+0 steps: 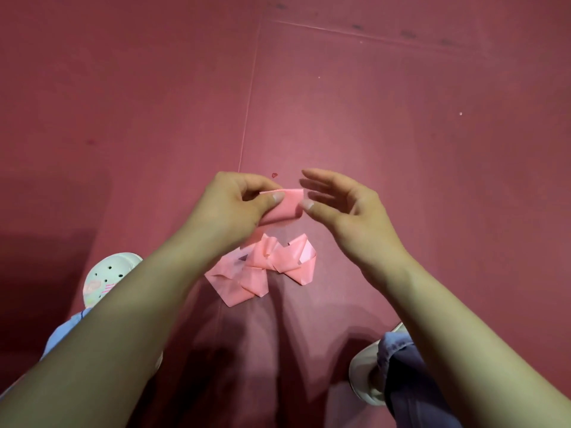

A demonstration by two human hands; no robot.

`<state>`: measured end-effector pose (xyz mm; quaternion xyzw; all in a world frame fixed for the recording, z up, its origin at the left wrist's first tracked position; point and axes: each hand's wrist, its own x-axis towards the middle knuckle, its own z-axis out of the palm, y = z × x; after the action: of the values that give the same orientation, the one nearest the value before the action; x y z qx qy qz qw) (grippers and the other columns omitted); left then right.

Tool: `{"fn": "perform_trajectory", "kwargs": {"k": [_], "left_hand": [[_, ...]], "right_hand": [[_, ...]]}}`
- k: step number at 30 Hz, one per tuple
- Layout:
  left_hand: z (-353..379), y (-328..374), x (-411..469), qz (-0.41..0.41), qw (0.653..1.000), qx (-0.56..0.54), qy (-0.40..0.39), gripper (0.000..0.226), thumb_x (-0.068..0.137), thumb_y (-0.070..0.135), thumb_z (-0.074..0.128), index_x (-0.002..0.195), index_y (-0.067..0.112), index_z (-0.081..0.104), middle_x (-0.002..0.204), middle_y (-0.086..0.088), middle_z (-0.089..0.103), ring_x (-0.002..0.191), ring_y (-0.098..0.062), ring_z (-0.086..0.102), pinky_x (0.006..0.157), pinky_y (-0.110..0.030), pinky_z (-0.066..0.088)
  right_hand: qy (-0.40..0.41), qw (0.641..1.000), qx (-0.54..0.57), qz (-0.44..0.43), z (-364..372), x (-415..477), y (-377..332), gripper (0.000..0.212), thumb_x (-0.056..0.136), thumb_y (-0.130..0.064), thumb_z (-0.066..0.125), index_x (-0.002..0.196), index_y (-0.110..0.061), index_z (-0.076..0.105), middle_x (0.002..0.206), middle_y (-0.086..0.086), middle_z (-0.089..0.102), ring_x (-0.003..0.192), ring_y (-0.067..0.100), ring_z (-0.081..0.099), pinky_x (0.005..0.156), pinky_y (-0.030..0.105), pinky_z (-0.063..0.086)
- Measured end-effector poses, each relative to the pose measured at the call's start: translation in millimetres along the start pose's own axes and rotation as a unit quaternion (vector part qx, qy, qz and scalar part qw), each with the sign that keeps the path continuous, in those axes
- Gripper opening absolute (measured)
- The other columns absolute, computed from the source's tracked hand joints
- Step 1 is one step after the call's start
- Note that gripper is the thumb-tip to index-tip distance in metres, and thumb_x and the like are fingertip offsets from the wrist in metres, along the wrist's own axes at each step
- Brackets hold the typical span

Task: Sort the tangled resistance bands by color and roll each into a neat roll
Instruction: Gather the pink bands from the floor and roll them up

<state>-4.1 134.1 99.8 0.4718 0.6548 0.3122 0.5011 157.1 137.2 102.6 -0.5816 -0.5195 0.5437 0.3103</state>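
Observation:
A pink resistance band is partly rolled: its small rolled end (285, 205) is held above the floor, pinched between the thumb and fingers of my left hand (234, 205). The rest of the band (262, 270) trails down from the roll and lies in loose, twisted folds on the floor below my hands. My right hand (343, 205) hovers just right of the roll with fingers straight and spread. Its thumb tip sits close to the roll's right edge; I cannot tell whether it touches.
The floor is a dark red mat (370, 103) with a seam (247, 118) running away from me. My left foot in a white clog (108, 276) is at lower left. My right foot in a white shoe (367, 375) and a trouser leg are at lower right.

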Motion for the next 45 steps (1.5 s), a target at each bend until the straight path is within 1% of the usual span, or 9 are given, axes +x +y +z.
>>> {"fn": "perform_trajectory", "kwargs": {"k": [6,12,20,24,28,31,36,41,45], "left_hand": [[-0.4,1.0,0.4,0.011,0.999,-0.045,0.003,0.008,0.089,0.008,0.064,0.089,0.009,0.072,0.08,-0.016,0.073,0.07,-0.019,0.066,0.076,-0.04,0.06],[3.5,2.6,3.2,-0.033,0.986,-0.16,0.02,0.008,0.082,0.008,0.072,0.088,0.003,0.069,0.064,-0.004,0.069,0.054,-0.007,0.064,0.054,-0.016,0.052],[3.2,-7.1,5.6,0.006,0.988,-0.145,0.045,0.004,0.083,0.008,0.072,0.079,0.01,0.073,0.068,-0.005,0.068,0.061,-0.01,0.064,0.064,-0.023,0.057],[0.4,-25.6,9.6,-0.001,0.995,-0.075,0.06,0.004,0.081,0.006,0.074,0.08,0.003,0.071,0.071,-0.011,0.06,0.067,-0.019,0.054,0.073,-0.038,0.055],[2.8,-63.7,23.9,-0.039,0.992,-0.101,0.066,0.007,0.084,0.005,0.07,0.087,-0.001,0.07,0.067,-0.008,0.056,0.052,-0.005,0.051,0.054,-0.018,0.05],[16.1,-101.5,34.2,-0.06,0.989,-0.107,0.086,0.009,0.088,0.008,0.066,0.087,0.001,0.07,0.073,-0.009,0.057,0.067,-0.015,0.05,0.069,-0.03,0.046],[39.3,-147.3,47.3,-0.094,0.987,-0.094,0.094,0.018,0.089,0.008,0.064,0.074,0.017,0.068,0.076,-0.007,0.059,0.072,-0.016,0.053,0.064,-0.03,0.052],[49.3,-172.3,52.0,-0.125,0.979,-0.111,0.114,0.009,0.089,0.007,0.064,0.092,0.003,0.071,0.08,-0.01,0.062,0.066,-0.015,0.057,0.056,-0.026,0.054],[54.2,-182.9,47.8,-0.149,0.973,-0.119,0.13,0.008,0.089,0.007,0.063,0.094,0.003,0.069,0.083,-0.01,0.061,0.071,-0.017,0.057,0.052,-0.024,0.052]], "right_hand": [[0.033,0.999,-0.022,-0.006,6.0,0.2,-4.3,0.019,0.085,-0.005,0.068,0.072,-0.02,0.065,0.058,-0.001,0.05,0.061,0.012,0.048,0.067,0.029,0.046],[0.063,0.997,0.043,0.0,5.4,4.3,-5.8,0.018,0.084,-0.002,0.068,0.072,-0.014,0.065,0.066,0.012,0.055,0.064,0.018,0.05,0.07,0.036,0.05],[0.031,0.998,0.049,0.012,4.5,6.0,2.4,0.011,0.085,-0.008,0.068,0.077,-0.016,0.067,0.071,0.009,0.061,0.067,0.015,0.058,0.066,0.027,0.05],[0.016,0.997,0.02,0.071,-3.2,13.1,24.3,0.007,0.088,-0.011,0.066,0.094,-0.01,0.069,0.09,0.012,0.068,0.083,0.017,0.062,0.071,0.025,0.047],[0.037,0.987,-0.011,0.153,-1.4,36.6,69.8,0.015,0.091,-0.002,0.057,0.101,-0.004,0.068,0.087,0.007,0.064,0.074,0.011,0.055,0.067,0.021,0.044],[0.008,0.975,-0.042,0.217,9.3,46.0,114.7,0.022,0.091,0.003,0.053,0.107,0.001,0.068,0.077,-0.002,0.059,0.069,0.005,0.052,0.066,0.017,0.043],[-0.044,0.949,-0.096,0.298,30.3,59.3,182.0,0.03,0.091,0.005,0.048,0.112,-0.005,0.066,0.088,0.003,0.058,0.066,0.007,0.049,0.062,0.019,0.045],[-0.067,0.933,-0.15,0.321,50.1,74.2,226.1,0.028,0.087,0.006,0.047,0.11,0.01,0.063,0.074,0.004,0.05,0.066,0.016,0.045,0.06,0.027,0.04],[-0.017,0.937,-0.161,0.309,58.2,79.9,235.5,0.023,0.084,-0.001,0.053,0.098,0.006,0.069,0.095,0.02,0.068,0.086,0.029,0.058,0.084,0.043,0.051]]}}
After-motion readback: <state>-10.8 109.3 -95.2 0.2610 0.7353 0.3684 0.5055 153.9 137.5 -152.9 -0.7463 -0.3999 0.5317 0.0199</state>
